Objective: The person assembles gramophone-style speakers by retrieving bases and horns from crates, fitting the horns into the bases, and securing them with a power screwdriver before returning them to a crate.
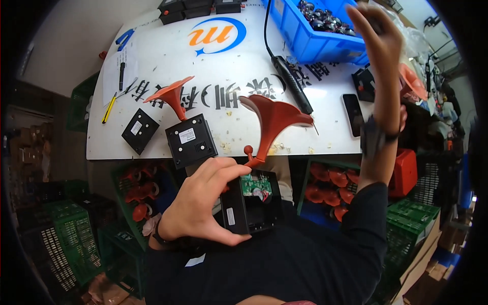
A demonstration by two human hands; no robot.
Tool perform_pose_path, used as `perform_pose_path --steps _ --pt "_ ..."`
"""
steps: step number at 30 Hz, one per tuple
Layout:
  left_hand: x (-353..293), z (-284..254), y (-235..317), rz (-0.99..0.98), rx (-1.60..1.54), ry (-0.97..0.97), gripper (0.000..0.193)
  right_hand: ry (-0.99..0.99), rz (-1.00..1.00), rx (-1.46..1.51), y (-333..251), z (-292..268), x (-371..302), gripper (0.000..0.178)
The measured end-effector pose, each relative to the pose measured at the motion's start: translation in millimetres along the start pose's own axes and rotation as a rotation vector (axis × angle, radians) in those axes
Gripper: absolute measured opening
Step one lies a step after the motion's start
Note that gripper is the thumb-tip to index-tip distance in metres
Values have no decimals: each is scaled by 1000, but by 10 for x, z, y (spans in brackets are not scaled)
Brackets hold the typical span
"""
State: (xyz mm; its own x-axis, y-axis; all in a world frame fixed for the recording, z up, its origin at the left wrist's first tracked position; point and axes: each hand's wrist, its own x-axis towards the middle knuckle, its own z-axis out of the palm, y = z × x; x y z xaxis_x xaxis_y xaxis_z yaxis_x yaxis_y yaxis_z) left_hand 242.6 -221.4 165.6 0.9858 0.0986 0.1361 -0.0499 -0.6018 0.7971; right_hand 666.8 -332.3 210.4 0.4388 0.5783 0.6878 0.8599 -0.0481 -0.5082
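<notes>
My left hand (pixel 201 198) grips an open black box (pixel 235 213) over my lap, fingers along its top edge and thumb underneath. Inside the box a green circuit board (pixel 255 184) and thin wires show. A red flared horn (pixel 277 119) with a small ball-ended stub rises from the box's far edge. At the upper right, my right hand (pixel 381 35) is raised beside a blue bin (pixel 325 48) of small dark metallic parts (pixel 323 20). Its fingers are curled and slightly blurred around something dark that I cannot make out.
On the white table (pixel 223 68) are a black box with a red horn (pixel 175 99), a black panel (pixel 140 131), a corded black tool (pixel 292 84), a phone (pixel 352 115), a yellow cutter (pixel 109 108) and a pen (pixel 122 76). Green crates (pixel 124 203) holding red horns flank me below.
</notes>
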Motion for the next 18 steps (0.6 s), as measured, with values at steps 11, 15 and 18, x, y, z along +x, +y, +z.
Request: perform_pose_path --steps 11,15,18 --pt "-201 65 -145 -138 10 275 90 150 165 511 900 330 771 29" --pt "-241 136 -275 -155 -37 313 88 -189 103 623 -129 563 -102 40" --pt "-146 186 -405 -103 -30 344 89 -717 39 600 -745 472 -901 83"
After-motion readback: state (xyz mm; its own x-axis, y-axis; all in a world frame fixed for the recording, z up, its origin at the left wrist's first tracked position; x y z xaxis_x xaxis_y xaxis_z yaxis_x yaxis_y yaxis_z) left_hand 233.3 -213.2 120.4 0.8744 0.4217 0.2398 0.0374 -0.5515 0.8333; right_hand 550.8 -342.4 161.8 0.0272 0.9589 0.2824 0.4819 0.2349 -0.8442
